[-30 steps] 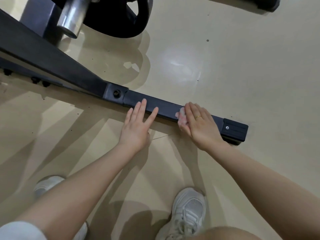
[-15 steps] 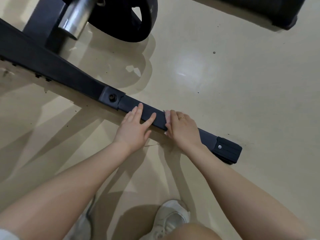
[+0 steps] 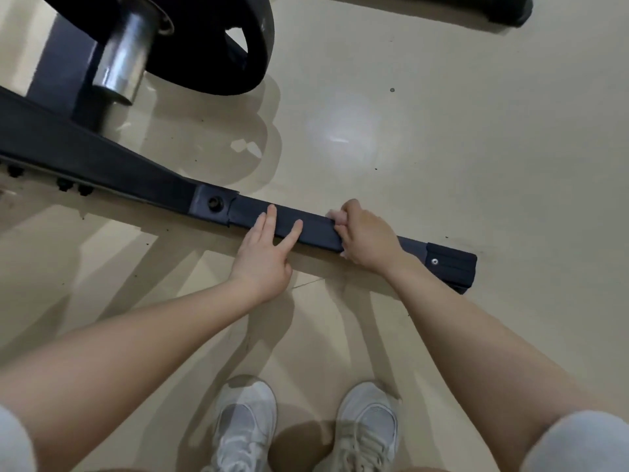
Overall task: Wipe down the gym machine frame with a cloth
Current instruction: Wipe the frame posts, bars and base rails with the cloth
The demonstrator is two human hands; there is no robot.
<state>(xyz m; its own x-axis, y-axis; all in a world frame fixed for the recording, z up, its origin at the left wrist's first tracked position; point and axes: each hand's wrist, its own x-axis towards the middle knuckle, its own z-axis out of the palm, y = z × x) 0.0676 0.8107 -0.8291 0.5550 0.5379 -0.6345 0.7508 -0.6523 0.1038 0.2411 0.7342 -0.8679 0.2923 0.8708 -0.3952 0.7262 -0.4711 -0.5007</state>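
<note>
The beige floor (image 3: pixel 442 148) fills most of your view, glossy under the light. Across it runs the black frame (image 3: pixel 316 229) of the gym machine, a low bar slanting from upper left down to its capped end on the right. Behind it a black weight plate (image 3: pixel 218 46) sits on a steel sleeve (image 3: pixel 122 59). Your white shoes (image 3: pixel 246 424) stand just short of the bar. Your left hand (image 3: pixel 263 257) lies released, straight fingers resting on top of the frame. Your right hand (image 3: pixel 366 236) is clenched over the bar, grasping what seems to be the pale cloth (image 3: pixel 333 215); only a small edge shows at your fingertips.
</note>
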